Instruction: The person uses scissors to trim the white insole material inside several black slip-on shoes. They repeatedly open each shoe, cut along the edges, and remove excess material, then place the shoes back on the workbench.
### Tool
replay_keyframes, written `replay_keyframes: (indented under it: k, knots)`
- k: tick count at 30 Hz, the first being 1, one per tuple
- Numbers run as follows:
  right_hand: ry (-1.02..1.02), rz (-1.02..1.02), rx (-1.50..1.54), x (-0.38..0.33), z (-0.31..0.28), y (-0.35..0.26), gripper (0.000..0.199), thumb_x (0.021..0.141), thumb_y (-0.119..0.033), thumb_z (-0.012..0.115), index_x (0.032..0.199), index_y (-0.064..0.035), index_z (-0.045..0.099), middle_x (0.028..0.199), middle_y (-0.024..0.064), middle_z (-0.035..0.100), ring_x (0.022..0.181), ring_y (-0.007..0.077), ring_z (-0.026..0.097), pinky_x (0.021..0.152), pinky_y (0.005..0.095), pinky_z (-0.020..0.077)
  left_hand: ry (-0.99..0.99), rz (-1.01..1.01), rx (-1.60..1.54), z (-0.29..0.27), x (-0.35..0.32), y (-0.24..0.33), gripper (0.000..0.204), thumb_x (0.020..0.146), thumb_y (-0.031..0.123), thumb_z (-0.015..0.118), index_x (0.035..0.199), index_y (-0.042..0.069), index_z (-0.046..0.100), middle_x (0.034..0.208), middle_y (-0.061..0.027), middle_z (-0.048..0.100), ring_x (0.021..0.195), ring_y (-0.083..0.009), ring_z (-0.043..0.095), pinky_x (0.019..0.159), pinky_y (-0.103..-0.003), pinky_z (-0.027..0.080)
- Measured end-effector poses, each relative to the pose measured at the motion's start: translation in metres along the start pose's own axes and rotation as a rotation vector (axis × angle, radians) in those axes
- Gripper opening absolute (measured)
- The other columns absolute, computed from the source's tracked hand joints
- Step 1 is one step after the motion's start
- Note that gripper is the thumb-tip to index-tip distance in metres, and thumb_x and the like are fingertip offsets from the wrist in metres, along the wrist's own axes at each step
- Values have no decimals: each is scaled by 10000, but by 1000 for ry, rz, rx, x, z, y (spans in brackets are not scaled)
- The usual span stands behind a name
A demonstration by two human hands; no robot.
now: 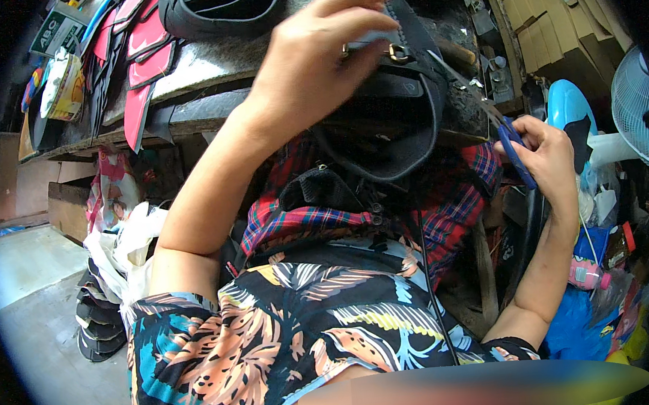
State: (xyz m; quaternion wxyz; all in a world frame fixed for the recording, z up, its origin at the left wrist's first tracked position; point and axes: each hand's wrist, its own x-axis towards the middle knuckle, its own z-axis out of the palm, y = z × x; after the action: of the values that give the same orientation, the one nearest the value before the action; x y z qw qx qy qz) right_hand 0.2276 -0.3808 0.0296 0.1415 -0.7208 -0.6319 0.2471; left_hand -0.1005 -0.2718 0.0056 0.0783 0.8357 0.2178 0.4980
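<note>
One worn bench (193,63) — right hand (549,153) gripping blue-handled scissors (514,148), left hand (318,56) curled, hold unclear — white fan (636,108).

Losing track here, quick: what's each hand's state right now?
Left hand: fingers curled over the black strapped piece; grip can't be told.
Right hand: closed, holding blue-handled scissors.

Short-sleeved black shirt (272,319), peach, teal, white leaf print; thin black cable (431,293) down front.
</note>
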Motion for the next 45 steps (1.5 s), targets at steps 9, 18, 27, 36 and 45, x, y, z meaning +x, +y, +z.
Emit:
replay_keyframes:
  k: [9,18,27,36,45]
  knots:
    - [57,-66,175,-23,1,4,279,769,-100,865,985,-9,713,706,-30,660,630,20,561,565,216,412,-63,-94,-27,-27,-6,2,237,850,9,737,1083,28,700,1161,-165,670,1050,-336,680,895,-382,548]
    - [-34,29,284,-29,16,2,198,817,-58,808,933,-7,657,728,-41,613,632,-3,511,567,191,379,-46,-142,46,-37,-21,-3,195,883,-4,725,1073,38,744,1201,-122,713,1097,-245,698,937,-329,544]
    - [58,-9,148,-26,25,-2,249,786,-178,871,883,-26,699,611,-42,566,568,10,465,518,223,341,-57,-276,101,-61,-54,-2,180,874,21,728,1053,35,742,1183,-126,708,1029,-281,716,862,-344,571]
    - [92,-220,-126,-23,6,-16,215,791,-74,833,916,4,677,652,-67,565,603,-5,496,539,195,350,-63,-342,175,-63,-71,3,194,858,10,738,1048,44,749,1202,-122,708,1073,-288,698,910,-360,553]
    - [132,-96,69,-23,3,-12,238,790,-142,865,911,-25,696,633,-40,617,585,11,499,528,220,364,-33,-419,143,-68,-81,4,198,877,-12,709,1066,33,747,1226,-121,713,1115,-253,683,970,-342,507]
